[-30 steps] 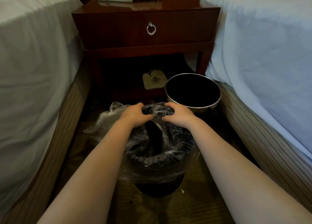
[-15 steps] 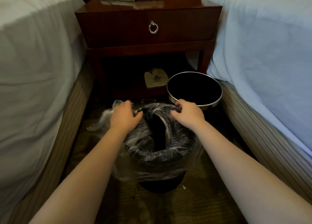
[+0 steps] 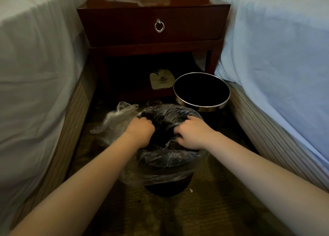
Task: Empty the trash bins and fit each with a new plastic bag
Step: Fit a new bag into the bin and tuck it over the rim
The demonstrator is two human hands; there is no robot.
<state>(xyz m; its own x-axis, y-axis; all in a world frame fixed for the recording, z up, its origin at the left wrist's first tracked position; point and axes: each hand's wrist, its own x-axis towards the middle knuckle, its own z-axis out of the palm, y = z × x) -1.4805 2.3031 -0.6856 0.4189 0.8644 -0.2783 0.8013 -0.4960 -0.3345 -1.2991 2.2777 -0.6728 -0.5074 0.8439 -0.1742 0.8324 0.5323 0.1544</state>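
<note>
Now inward from bin (image 3: 167, 189) rim, left hand (image 3: 140, 129) and right hand (image 3: 191, 132), fists around bag (image 3: 115, 118).

Head-worn — forward, downward, close over bagged bin (image 3: 167, 189)

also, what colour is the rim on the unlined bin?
Shiny silver metal. The rim shows best in the head view, the only one here.

Clear plastic bag (image 3: 114, 121); black bin (image 3: 169, 189); dark red-brown nightstand (image 3: 153, 27); striped bed base (image 3: 267, 129)
</note>
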